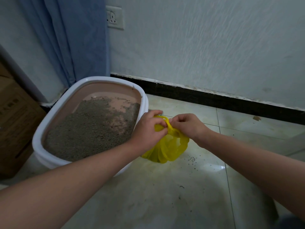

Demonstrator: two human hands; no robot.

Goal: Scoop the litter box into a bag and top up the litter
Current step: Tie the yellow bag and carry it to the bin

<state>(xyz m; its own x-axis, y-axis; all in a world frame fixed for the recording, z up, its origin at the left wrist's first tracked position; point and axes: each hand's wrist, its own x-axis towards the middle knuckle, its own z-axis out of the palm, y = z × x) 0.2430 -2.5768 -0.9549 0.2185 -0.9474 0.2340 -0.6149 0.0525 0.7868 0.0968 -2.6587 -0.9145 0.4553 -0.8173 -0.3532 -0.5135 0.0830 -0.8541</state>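
Observation:
A white litter box (39, 138) with a pinkish inner rim stands on the floor at the left, holding grey litter (89, 128) that leaves part of the far bottom bare. Just right of it a yellow plastic bag (166, 149) sits on the tiles. My left hand (148, 128) grips one bag handle and my right hand (188, 124) pinches the other; the two handles cross between my fingers above the bag. The bag's contents are hidden.
A cardboard box (14, 123) stands left of the litter box. A blue curtain (69, 38) hangs behind it, beside a wall socket (114, 18). A dark skirting board (214, 98) runs along the wall. Spilled litter grains (192, 160) dot the tiles right of the bag.

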